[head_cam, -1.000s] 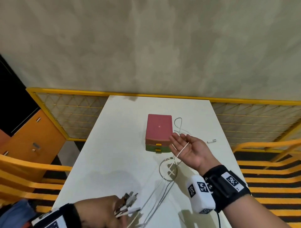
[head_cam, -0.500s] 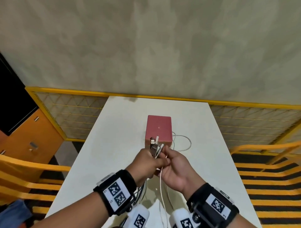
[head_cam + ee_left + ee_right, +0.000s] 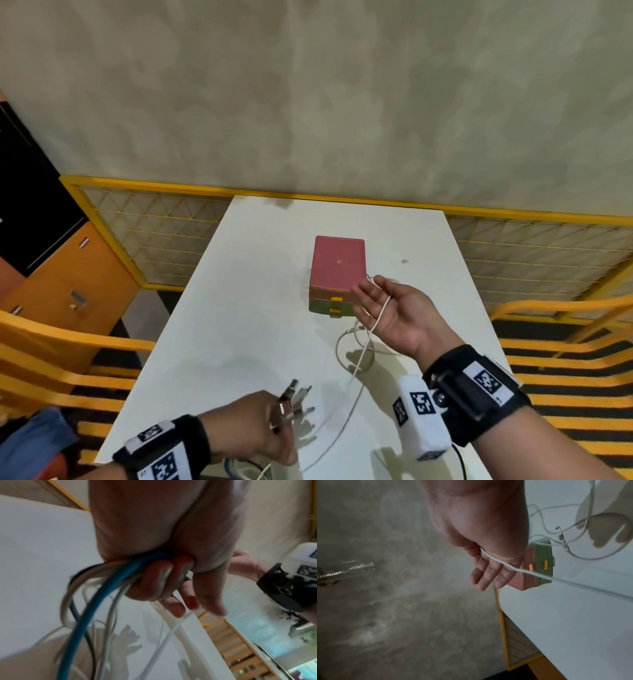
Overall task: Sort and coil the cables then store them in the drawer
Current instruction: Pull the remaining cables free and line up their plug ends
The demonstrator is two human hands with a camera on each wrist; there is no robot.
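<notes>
My left hand hovers over the near edge of the white table and grips a bundle of cables, blue, white and black. Their plugs stick out beyond the fist. My right hand is held palm up to the right of the drawer box, fingers straight. A thin white cable lies across that palm and runs down toward the left hand. The box has a pink top and two shut drawers with yellow handles. More white cable lies looped on the table below the right hand.
A yellow mesh railing borders the table's far and side edges. An orange cabinet stands at the left, and orange bars run along both sides. A small dark speck lies right of the box.
Half a second ago both hands met in front of the box. Now the left hand has drawn back with the bundle, and the right has moved right with the white cable across its palm.
</notes>
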